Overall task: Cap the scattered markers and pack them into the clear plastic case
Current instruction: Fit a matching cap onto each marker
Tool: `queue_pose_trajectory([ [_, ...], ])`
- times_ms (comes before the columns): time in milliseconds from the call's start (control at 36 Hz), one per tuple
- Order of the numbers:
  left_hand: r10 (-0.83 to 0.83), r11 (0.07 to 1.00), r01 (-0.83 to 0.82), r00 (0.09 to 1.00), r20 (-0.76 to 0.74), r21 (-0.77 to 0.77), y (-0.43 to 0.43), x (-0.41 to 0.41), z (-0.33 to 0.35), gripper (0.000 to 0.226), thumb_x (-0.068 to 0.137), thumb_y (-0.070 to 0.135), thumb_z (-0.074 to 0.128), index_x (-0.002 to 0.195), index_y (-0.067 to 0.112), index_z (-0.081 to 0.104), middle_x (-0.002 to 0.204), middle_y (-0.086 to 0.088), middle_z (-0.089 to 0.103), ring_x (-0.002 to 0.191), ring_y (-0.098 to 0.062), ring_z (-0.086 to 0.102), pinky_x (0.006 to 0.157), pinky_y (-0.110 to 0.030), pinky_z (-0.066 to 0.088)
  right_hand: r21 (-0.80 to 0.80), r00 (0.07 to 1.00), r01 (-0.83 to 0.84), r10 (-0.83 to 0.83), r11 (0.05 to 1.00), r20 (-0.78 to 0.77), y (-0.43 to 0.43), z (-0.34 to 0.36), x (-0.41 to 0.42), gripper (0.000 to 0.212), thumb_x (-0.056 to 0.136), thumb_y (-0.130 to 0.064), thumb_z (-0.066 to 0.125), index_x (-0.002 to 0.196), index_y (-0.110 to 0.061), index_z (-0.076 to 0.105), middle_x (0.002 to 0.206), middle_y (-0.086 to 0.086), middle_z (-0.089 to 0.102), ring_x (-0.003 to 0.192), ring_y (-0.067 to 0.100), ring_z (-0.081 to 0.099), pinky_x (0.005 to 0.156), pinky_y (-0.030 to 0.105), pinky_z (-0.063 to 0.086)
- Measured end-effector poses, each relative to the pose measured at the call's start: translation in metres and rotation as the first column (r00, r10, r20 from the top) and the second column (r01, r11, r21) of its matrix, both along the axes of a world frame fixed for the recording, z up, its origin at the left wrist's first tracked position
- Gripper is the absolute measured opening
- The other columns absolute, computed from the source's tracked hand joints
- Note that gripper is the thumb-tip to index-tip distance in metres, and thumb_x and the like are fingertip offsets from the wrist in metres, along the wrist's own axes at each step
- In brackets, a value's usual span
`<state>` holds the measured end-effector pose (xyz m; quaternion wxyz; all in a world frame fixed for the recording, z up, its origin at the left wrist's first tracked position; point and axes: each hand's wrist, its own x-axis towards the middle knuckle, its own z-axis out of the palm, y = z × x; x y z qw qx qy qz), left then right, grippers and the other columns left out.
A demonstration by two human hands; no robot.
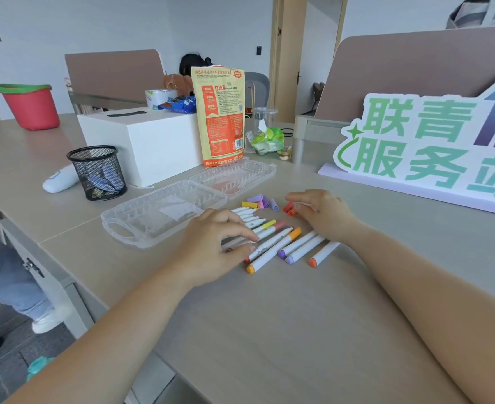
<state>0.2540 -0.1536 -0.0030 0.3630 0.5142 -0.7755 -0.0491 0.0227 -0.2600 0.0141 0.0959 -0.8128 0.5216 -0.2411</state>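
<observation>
While only the head view is available, it shows both hands over the work area at centre frame.

Head view, findings:
- Table (269, 330): beige surface, carrying all items.
- Clear plastic case (115, 228): lies open, both halves flat, left of centre and just beyond the markers. No markers are in it.
- Markers (272, 249): white barrels lie side by side in a loose row at centre, between the hands. Several at the right end show orange or purple ends; those toward the case show bare white tips.
- Loose caps (256, 201): purple and yellow, clustered just above the row.
- Orange caps (289, 209): two, just right of that cluster.
- Left hand (217, 237): palm down, fingers gently bent and resting on the barrels at the row's left end. No grip is seen.
- Right hand (325, 214): palm down, fingers nearly straight, tips touching the orange caps. It holds nothing.

Other items: mesh pen cup (97, 173) at middle left, white box (153, 141) behind it, orange snack bag (218, 115) upright at upper centre, red bucket (30, 107) at upper left, green-lettered sign (415, 141) at right.
</observation>
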Motion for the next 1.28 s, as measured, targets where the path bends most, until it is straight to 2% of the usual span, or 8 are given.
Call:
queue_pose_trajectory([
  [167, 0.021, 1.0, -0.021, 0.999, 0.034, -0.014, -0.001, 0.0, 0.0, 0.031, 0.065, 0.065, 0.059, 0.082, 0.043, 0.073, 0.093, 0.025, 0.055, 0.099, 0.003, 0.044, 0.09, -0.016, 0.023, 0.02, 0.971, -0.048, 0.051, 0.999, -0.235, -0.005, -0.003, 0.003, 0.033, 0.101, -0.039, 0.03, 0.124, -0.043, 0.055, 0.132, -0.02, 0.052, 0.133, 0.014, 0.035, 0.112, 0.04, 0.019],
  [361, 0.086, 0.996, -0.086, 0.995, 0.044, -0.019, -0.001, -0.001, 0.0, 0.016, 0.07, 0.045, 0.071, 0.082, 0.036, 0.074, 0.094, 0.02, 0.055, 0.099, -0.004, 0.044, 0.087, -0.019, 0.022, 0.026, 0.999, -0.025, 0.026, 0.999, -0.039, 0.003, 0.002, 0.003, 0.018, 0.095, -0.024, 0.05, 0.102, -0.025, 0.067, 0.083, -0.018, 0.055, 0.095, 0.015, 0.055, 0.094, 0.034, 0.042],
  [556, 0.116, 0.993, -0.116, 0.992, 0.057, -0.005, -0.001, -0.003, 0.002, 0.011, 0.075, 0.036, 0.077, 0.08, 0.027, 0.073, 0.096, 0.02, 0.053, 0.1, -0.006, 0.043, 0.089, -0.022, 0.026, 0.011, 1.0, 0.001, -0.001, 1.0, -0.02, 0.005, 0.004, 0.005, 0.011, 0.084, -0.011, 0.06, 0.09, -0.018, 0.065, 0.093, -0.005, 0.062, 0.087, 0.015, 0.056, 0.08, 0.03, 0.047],
  [750, 0.143, 0.985, -0.149, 0.987, -0.077, -0.087, -0.006, 0.001, 0.004, 0.011, 0.08, 0.036, 0.068, 0.082, 0.025, 0.069, 0.094, 0.013, 0.059, 0.092, -0.009, 0.053, 0.083, -0.028, 0.041, -0.066, 0.999, -0.039, 0.038, 0.997, -0.021, 0.004, 0.002, 0.007, 0.021, 0.083, 0.002, 0.057, 0.096, -0.011, 0.066, 0.093, -0.003, 0.053, 0.084, 0.014, 0.054, 0.071, 0.016, 0.036],
  [889, 0.166, 0.985, -0.173, 0.951, -0.261, -0.003, -0.002, 0.0, 0.007, 0.002, 0.089, 0.029, 0.063, 0.088, 0.03, 0.062, 0.084, 0.018, 0.062, 0.064, -0.002, 0.058, 0.08, -0.022, 0.044, -0.026, 1.0, 0.01, -0.01, 1.0, -0.002, 0.004, 0.003, 0.004, 0.023, 0.084, -0.004, 0.062, 0.107, -0.007, 0.065, 0.116, 0.003, 0.053, 0.094, 0.017, 0.057, 0.085, 0.027, 0.045],
  [1000, 0.184, 0.983, -0.183, 0.926, -0.33, 0.034, -0.001, -0.001, 0.008, 0.005, 0.089, 0.03, 0.063, 0.088, 0.035, 0.062, 0.086, 0.013, 0.062, 0.064, -0.016, 0.064, 0.065, -0.036, 0.055, -0.066, 0.98, 0.13, -0.139, 0.989, -0.144, 0.002, 0.004, -0.001, 0.023, 0.087, -0.026, 0.064, 0.107, -0.017, 0.069, 0.131, -0.006, 0.048, 0.108, 0.017, 0.054, 0.095, 0.03, 0.032],
  [1139, 0.146, 0.988, -0.155, 0.928, -0.342, 0.001, 0.001, -0.002, 0.01, 0.022, 0.088, 0.021, 0.065, 0.085, 0.042, 0.057, 0.093, 0.006, 0.064, 0.079, 0.002, 0.059, 0.059, -0.008, 0.046, -0.098, 0.972, 0.167, -0.181, 0.981, -0.15, 0.004, 0.004, -0.004, 0.014, 0.086, -0.033, 0.063, 0.095, -0.029, 0.072, 0.121, -0.012, 0.055, 0.11, 0.01, 0.049, 0.092, 0.028, 0.022],
  [1278, 0.092, 0.993, -0.115, 0.89, -0.446, -0.024, 0.005, -0.005, 0.016, 0.027, 0.087, 0.01, 0.066, 0.081, 0.035, 0.059, 0.091, 0.006, 0.064, 0.088, 0.003, 0.056, 0.056, -0.003, 0.043, -0.085, 0.991, 0.135, -0.133, 0.987, 0.02, 0.012, 0.007, -0.001, 0.013, 0.092, -0.031, 0.055, 0.095, -0.027, 0.067, 0.097, -0.014, 0.062, 0.1, 0.011, 0.051, 0.104, 0.027, 0.021],
])
